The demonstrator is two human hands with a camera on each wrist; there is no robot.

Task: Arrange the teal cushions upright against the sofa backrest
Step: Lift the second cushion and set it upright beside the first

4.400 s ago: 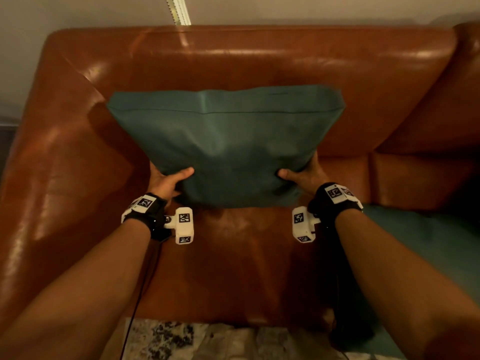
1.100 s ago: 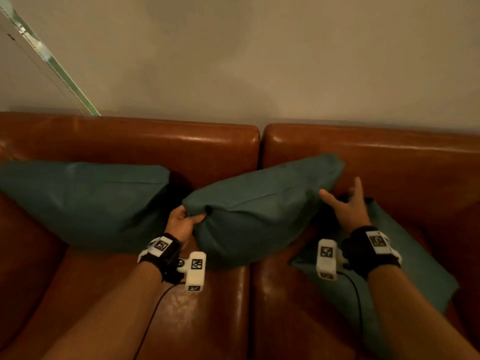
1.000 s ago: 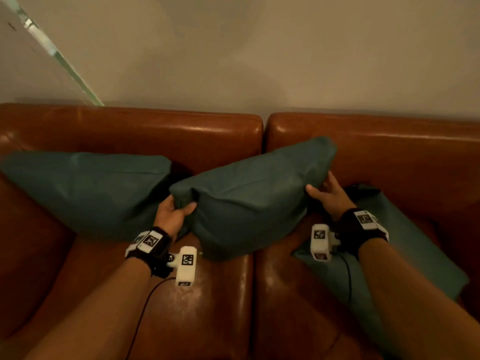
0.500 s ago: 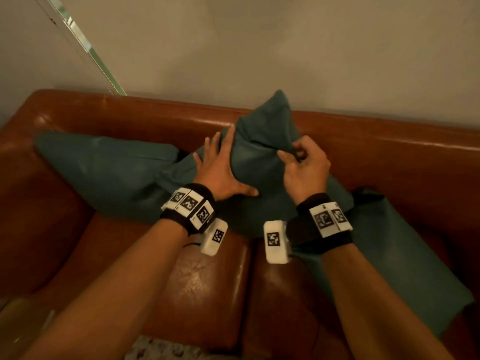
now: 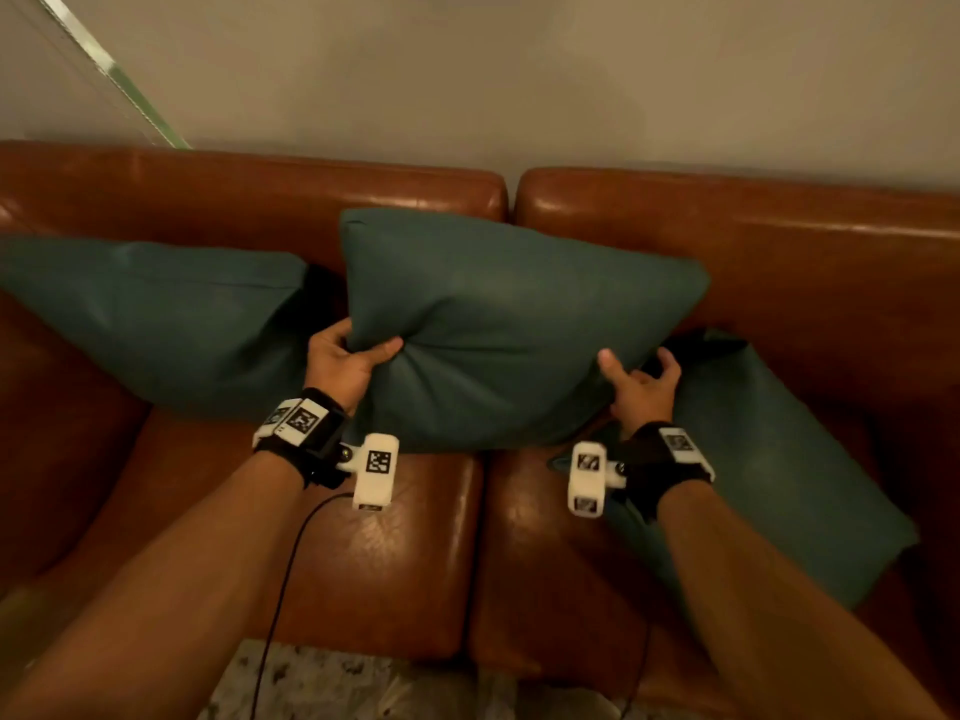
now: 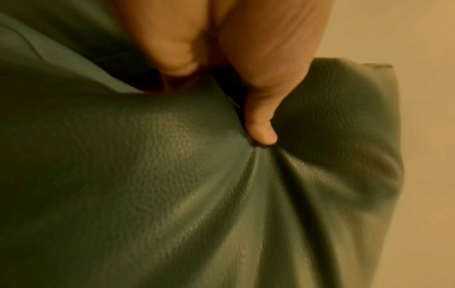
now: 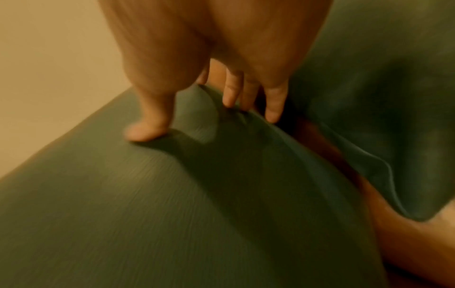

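Teal leather shows under both my hands: the middle cushion (image 5: pixel 498 324) stands upright against the sofa backrest (image 5: pixel 260 200), its lower edge on the seat (image 5: pixel 415 537) across the split between the two seat pads. My left hand (image 5: pixel 340 363) has a tight grip on its lower left corner, thumb (image 6: pixel 261 134) dug into the face so the leather puckers, fingers curled behind. My right hand (image 5: pixel 641 389) sits at the lower right corner with a loose, half-spread grip: thumb on the front, fingertips (image 7: pixel 230 97) only resting along the edge seam, not closed round it. Just left, a second teal cushion (image 5: pixel 156 319) leans against the backrest, touching the one I hold. To the right, a third teal cushion (image 5: pixel 779 459) lies slumped on the seat, partly behind my right wrist. Behind the sofa is a plain wall (image 5: pixel 519 70).
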